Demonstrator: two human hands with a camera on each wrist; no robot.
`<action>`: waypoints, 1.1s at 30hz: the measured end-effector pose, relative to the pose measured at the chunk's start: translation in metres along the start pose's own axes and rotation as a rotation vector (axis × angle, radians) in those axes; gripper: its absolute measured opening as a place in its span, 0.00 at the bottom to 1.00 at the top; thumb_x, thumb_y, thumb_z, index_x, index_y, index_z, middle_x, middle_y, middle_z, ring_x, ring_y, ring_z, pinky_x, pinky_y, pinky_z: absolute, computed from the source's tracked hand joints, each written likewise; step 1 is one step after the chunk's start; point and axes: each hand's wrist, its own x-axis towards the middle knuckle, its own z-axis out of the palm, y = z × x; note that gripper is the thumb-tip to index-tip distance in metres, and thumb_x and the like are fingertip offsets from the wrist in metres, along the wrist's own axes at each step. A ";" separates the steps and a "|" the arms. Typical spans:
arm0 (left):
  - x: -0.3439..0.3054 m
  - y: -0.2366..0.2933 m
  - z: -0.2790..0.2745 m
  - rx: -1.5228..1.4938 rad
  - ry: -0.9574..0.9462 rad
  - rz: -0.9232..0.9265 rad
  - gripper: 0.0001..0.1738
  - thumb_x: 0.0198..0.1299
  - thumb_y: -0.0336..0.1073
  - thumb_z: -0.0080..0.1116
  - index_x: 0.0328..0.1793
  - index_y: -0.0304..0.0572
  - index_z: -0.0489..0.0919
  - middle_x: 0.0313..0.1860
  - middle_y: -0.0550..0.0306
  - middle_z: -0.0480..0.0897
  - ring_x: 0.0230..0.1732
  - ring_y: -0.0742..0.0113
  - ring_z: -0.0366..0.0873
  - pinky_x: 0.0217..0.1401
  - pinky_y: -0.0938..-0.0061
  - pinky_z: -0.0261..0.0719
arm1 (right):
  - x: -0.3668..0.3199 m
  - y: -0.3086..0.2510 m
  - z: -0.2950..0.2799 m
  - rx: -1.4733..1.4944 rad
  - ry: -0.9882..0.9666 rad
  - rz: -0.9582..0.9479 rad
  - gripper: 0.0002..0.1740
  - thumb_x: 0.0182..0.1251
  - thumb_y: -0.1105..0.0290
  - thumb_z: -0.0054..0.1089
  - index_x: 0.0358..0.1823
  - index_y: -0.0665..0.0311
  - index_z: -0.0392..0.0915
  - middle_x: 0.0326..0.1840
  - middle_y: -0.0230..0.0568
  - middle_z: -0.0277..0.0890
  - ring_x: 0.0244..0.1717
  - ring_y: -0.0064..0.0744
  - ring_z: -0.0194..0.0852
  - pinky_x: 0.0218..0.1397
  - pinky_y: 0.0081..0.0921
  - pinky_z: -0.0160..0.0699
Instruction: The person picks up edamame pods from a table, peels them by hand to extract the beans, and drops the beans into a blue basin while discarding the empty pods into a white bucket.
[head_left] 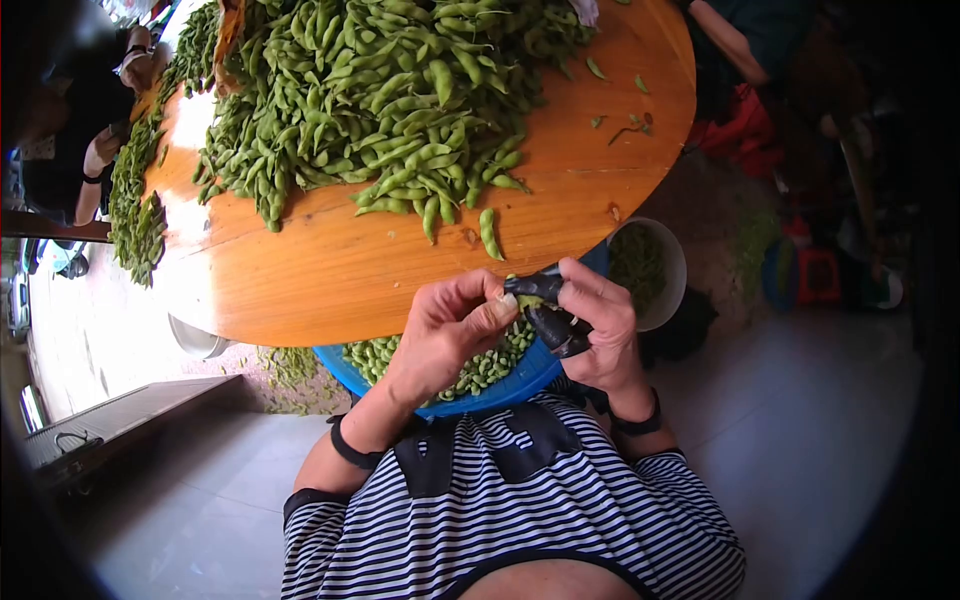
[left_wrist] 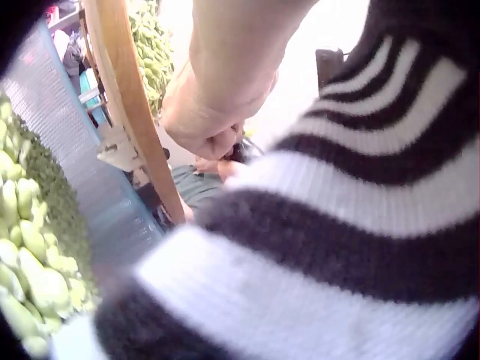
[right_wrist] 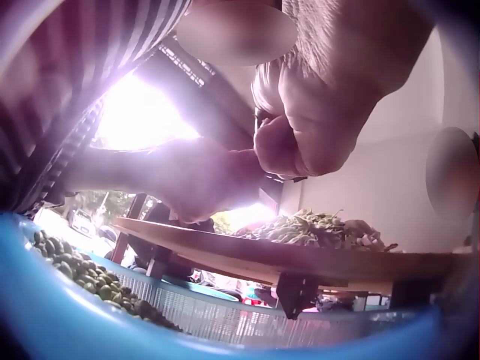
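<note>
In the head view, my left hand (head_left: 450,335) and right hand (head_left: 605,330) meet over a blue basin (head_left: 345,375) of shelled green soybeans (head_left: 480,372). Black covers (head_left: 555,332) sit on the thumb and a finger of my right hand. Between both hands' fingertips is a green soybean pod (head_left: 530,299), pinched from either side and mostly hidden by the fingers. A large heap of soybean pods (head_left: 370,100) lies on the round wooden table (head_left: 350,285) just beyond. One loose pod (head_left: 489,234) lies near the table's front edge.
A white bucket (head_left: 676,275) holding green pieces stands right of the basin, below the table. Other people's arms (head_left: 95,160) show at the table's left. A low dark rack (head_left: 130,415) stands on the floor at left, and pod scraps (head_left: 300,380) litter the ground.
</note>
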 end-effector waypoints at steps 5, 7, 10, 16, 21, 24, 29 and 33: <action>-0.009 -0.001 -0.005 0.495 0.021 0.132 0.09 0.66 0.32 0.59 0.32 0.37 0.77 0.24 0.69 0.73 0.28 0.81 0.67 0.28 0.80 0.65 | 0.006 0.001 -0.018 0.059 -0.128 0.089 0.19 0.44 0.77 0.63 0.42 0.73 0.79 0.32 0.44 0.69 0.28 0.37 0.69 0.33 0.29 0.70; -0.010 -0.004 -0.011 0.720 0.016 0.187 0.09 0.63 0.30 0.60 0.31 0.35 0.76 0.24 0.64 0.74 0.28 0.74 0.70 0.30 0.76 0.68 | 0.007 0.000 -0.012 0.073 -0.143 0.099 0.19 0.45 0.79 0.63 0.43 0.73 0.79 0.32 0.44 0.69 0.28 0.38 0.70 0.33 0.28 0.69; -0.010 -0.007 -0.008 0.903 -0.046 0.450 0.07 0.58 0.27 0.62 0.31 0.34 0.75 0.23 0.56 0.74 0.26 0.66 0.71 0.29 0.73 0.68 | -0.001 0.005 -0.002 0.063 -0.174 0.105 0.20 0.45 0.82 0.61 0.45 0.72 0.77 0.33 0.45 0.70 0.31 0.45 0.73 0.35 0.29 0.71; -0.018 -0.010 -0.006 1.200 -0.044 0.613 0.10 0.43 0.21 0.60 0.31 0.36 0.72 0.25 0.51 0.71 0.25 0.53 0.76 0.25 0.65 0.72 | -0.006 -0.008 0.011 -0.027 -0.172 0.113 0.24 0.40 0.84 0.56 0.45 0.71 0.76 0.35 0.49 0.73 0.37 0.52 0.77 0.40 0.35 0.75; -0.019 -0.008 -0.009 1.255 -0.026 0.600 0.12 0.44 0.27 0.68 0.30 0.39 0.74 0.24 0.57 0.72 0.19 0.68 0.71 0.21 0.74 0.68 | -0.006 -0.003 0.017 0.006 -0.095 0.077 0.23 0.41 0.84 0.56 0.45 0.71 0.77 0.35 0.47 0.74 0.36 0.48 0.77 0.39 0.32 0.75; -0.017 -0.006 -0.010 0.726 -0.010 0.184 0.09 0.53 0.32 0.66 0.30 0.39 0.76 0.21 0.64 0.72 0.18 0.76 0.64 0.20 0.79 0.62 | -0.007 -0.001 0.010 0.169 -0.090 0.137 0.18 0.49 0.83 0.54 0.44 0.71 0.78 0.31 0.41 0.75 0.29 0.32 0.76 0.31 0.24 0.72; -0.011 -0.006 -0.009 0.055 -0.054 -0.206 0.15 0.70 0.41 0.55 0.36 0.36 0.80 0.18 0.71 0.65 0.17 0.82 0.54 0.19 0.83 0.49 | -0.010 -0.006 0.005 0.650 0.004 0.585 0.20 0.59 0.80 0.47 0.53 0.71 0.79 0.21 0.25 0.70 0.19 0.09 0.62 0.21 0.11 0.61; -0.009 -0.007 -0.003 0.119 0.058 -0.168 0.19 0.72 0.45 0.51 0.38 0.36 0.80 0.17 0.73 0.60 0.17 0.82 0.51 0.20 0.83 0.49 | -0.009 -0.009 0.004 0.667 0.057 0.640 0.21 0.58 0.79 0.47 0.53 0.71 0.78 0.22 0.25 0.70 0.19 0.10 0.62 0.21 0.11 0.61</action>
